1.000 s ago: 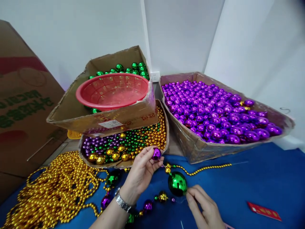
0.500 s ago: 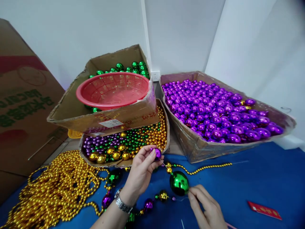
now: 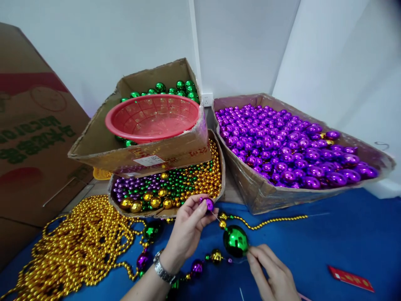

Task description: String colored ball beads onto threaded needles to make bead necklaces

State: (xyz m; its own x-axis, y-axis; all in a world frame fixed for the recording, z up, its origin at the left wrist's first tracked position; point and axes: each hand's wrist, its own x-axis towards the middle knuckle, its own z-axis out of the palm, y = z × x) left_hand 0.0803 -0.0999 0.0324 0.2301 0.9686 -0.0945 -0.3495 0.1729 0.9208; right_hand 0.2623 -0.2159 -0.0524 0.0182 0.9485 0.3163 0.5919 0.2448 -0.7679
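Between the thumb and fingers of my left hand (image 3: 189, 228) is a shiny purple bead (image 3: 208, 204). From it a thin thread (image 3: 215, 216) runs down to small gold beads (image 3: 222, 224) and a large green ball (image 3: 235, 241). My right hand (image 3: 272, 271) is closed in a pinch on the thread at the ball's lower right side; its fingertips partly hide the thread. Below the green ball lies more of the bead strand, with a gold bead (image 3: 216, 256) and a purple ball (image 3: 197, 268). My left forearm covers part of that strand.
Gold bead chains (image 3: 78, 251) are heaped at left. Behind my hands stands a box of small mixed beads (image 3: 223, 184), under a carton (image 3: 169, 155) bearing a red basket (image 3: 111, 127). A carton (image 3: 263, 196) of purple balls is at right. A red packet (image 3: 351, 279) lies on the blue surface.
The view has shifted slightly, so the surroundings sit a little farther right. Both hands keep nearly the same pose, the left still on the purple bead and the right beside the green ball.
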